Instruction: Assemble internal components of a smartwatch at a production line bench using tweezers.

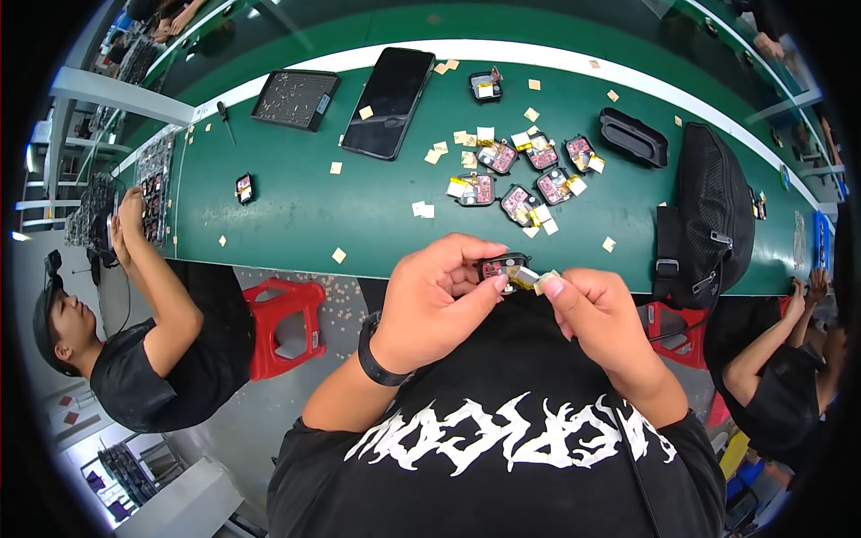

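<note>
Just off the table's near edge, my left hand (439, 296) grips a small black device casing (502, 266) between thumb and fingers. Inside the casing a red circuit board shows. A silver battery (527, 276) sticks out of it toward my right hand (592, 309). Thumb and finger of that hand pinch the battery's outer end, where a small tan piece also shows; my fingertips partly cover it. Beyond my hands lie several similar open casings (520, 204) with red boards and silver, yellow-edged batteries. One more casing (244, 188) lies apart at the left.
On the green table (296, 215) are a black phone (388, 103), a dark tray (294, 99), an empty black tray (633, 137), a black bag (708, 215) and scattered tan squares (338, 255). Co-workers sit left and right near red stools (285, 327).
</note>
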Demonstrator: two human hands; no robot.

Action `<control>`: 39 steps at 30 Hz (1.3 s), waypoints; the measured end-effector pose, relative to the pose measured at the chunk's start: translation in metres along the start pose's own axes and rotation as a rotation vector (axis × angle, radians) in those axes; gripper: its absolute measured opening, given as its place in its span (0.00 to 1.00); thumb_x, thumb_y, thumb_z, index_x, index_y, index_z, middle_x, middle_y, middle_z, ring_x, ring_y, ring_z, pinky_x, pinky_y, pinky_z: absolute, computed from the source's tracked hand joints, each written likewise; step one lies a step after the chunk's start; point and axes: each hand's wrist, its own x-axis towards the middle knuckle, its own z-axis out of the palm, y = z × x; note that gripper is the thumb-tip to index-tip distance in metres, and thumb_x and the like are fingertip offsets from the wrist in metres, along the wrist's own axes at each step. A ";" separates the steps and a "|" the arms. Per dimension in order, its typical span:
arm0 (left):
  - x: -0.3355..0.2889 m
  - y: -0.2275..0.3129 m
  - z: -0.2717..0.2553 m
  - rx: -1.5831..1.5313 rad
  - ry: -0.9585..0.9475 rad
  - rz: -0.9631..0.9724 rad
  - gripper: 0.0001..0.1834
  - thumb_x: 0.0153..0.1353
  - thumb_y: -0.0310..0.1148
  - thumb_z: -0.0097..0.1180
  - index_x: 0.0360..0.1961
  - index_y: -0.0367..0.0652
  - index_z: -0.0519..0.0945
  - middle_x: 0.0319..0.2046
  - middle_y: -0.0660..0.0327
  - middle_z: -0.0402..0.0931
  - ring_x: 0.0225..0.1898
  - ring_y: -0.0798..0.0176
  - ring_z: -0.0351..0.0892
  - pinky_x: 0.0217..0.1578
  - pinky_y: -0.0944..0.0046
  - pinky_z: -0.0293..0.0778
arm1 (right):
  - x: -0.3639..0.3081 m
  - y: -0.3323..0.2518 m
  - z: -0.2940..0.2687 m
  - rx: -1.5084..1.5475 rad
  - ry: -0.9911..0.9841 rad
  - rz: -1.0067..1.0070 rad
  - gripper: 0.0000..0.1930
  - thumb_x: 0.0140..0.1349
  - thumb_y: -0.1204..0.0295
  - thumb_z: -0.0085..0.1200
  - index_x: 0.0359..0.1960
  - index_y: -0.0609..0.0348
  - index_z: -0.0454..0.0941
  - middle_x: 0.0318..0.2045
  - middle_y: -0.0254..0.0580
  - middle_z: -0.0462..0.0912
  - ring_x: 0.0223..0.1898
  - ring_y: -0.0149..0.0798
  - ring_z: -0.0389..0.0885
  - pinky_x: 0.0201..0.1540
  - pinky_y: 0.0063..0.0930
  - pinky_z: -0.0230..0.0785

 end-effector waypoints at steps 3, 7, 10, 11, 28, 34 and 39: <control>-0.003 0.001 0.004 0.066 0.015 -0.003 0.17 0.64 0.14 0.58 0.54 0.30 0.76 0.45 0.54 0.81 0.45 0.67 0.83 0.46 0.66 0.83 | -0.003 -0.002 -0.001 -0.081 0.006 -0.001 0.19 0.75 0.62 0.54 0.26 0.62 0.75 0.19 0.27 0.75 0.21 0.19 0.66 0.24 0.20 0.57; -0.006 0.005 0.008 0.085 0.024 -0.025 0.16 0.65 0.14 0.57 0.54 0.30 0.76 0.45 0.55 0.81 0.47 0.66 0.84 0.47 0.66 0.83 | -0.011 -0.011 -0.002 -0.127 -0.013 -0.080 0.14 0.74 0.67 0.53 0.31 0.63 0.73 0.19 0.28 0.75 0.21 0.20 0.66 0.25 0.20 0.58; -0.008 0.006 0.011 0.082 0.001 0.012 0.15 0.67 0.15 0.55 0.54 0.30 0.76 0.47 0.55 0.80 0.49 0.65 0.83 0.48 0.65 0.83 | -0.020 -0.012 0.001 0.079 0.099 -0.154 0.06 0.74 0.72 0.51 0.39 0.62 0.72 0.22 0.30 0.78 0.22 0.20 0.67 0.25 0.20 0.60; -0.008 0.007 0.012 0.068 -0.010 0.042 0.15 0.68 0.15 0.54 0.55 0.30 0.76 0.48 0.55 0.80 0.50 0.64 0.83 0.49 0.65 0.83 | -0.021 -0.015 -0.002 0.039 0.055 -0.149 0.05 0.74 0.74 0.50 0.42 0.62 0.71 0.23 0.31 0.79 0.22 0.20 0.67 0.25 0.20 0.61; -0.016 0.015 0.011 0.445 -0.058 0.130 0.14 0.70 0.16 0.52 0.54 0.28 0.80 0.48 0.52 0.83 0.48 0.65 0.84 0.51 0.66 0.81 | -0.023 -0.032 -0.003 0.156 -0.039 0.088 0.05 0.71 0.75 0.54 0.41 0.58 0.69 0.27 0.41 0.85 0.18 0.20 0.72 0.19 0.15 0.59; -0.015 0.013 0.008 0.459 -0.090 0.194 0.14 0.69 0.16 0.51 0.54 0.28 0.80 0.50 0.49 0.83 0.48 0.63 0.84 0.51 0.65 0.82 | -0.020 -0.033 -0.001 0.165 -0.096 0.195 0.07 0.71 0.75 0.55 0.40 0.57 0.67 0.26 0.42 0.85 0.16 0.20 0.70 0.16 0.16 0.57; -0.016 0.013 0.010 0.358 -0.071 0.145 0.14 0.70 0.16 0.51 0.55 0.27 0.79 0.51 0.50 0.81 0.49 0.64 0.84 0.51 0.63 0.83 | -0.019 -0.012 0.007 0.359 -0.036 0.064 0.09 0.71 0.78 0.54 0.40 0.57 0.65 0.25 0.46 0.84 0.15 0.21 0.69 0.16 0.16 0.58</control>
